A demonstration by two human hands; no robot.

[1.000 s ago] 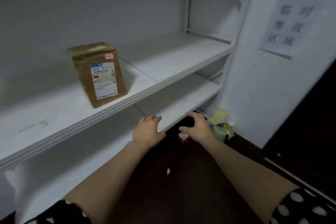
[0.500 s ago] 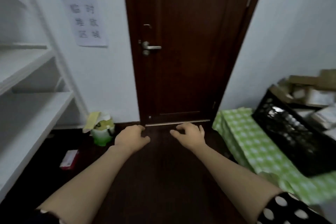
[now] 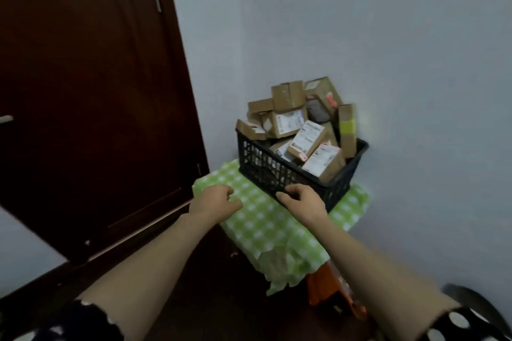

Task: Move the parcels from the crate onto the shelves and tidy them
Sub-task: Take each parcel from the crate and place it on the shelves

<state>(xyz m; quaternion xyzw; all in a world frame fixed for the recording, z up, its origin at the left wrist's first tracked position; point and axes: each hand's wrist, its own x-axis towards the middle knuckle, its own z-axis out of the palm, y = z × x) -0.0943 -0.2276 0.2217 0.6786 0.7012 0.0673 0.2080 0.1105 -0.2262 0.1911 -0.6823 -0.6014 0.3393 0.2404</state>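
A black slatted crate [image 3: 266, 166] stands on a green checked cloth [image 3: 263, 227] in the corner, heaped with several brown cardboard parcels [image 3: 288, 122] bearing white labels. My left hand [image 3: 214, 202] hovers over the cloth just left of the crate's near corner, fingers loosely curled, holding nothing. Reaching toward the crate's front wall, my right hand [image 3: 302, 201] is just short of it and also empty, fingers relaxed. The shelves are out of view.
A dark wooden door [image 3: 91, 86] fills the left side. Pale walls meet behind the crate. An orange object [image 3: 329, 288] lies on the dark floor under the cloth's right edge.
My view has swung right, from the shelf with one parcel, past the door, to the crate. Both empty hands have moved with it and now hover near the crate's front.
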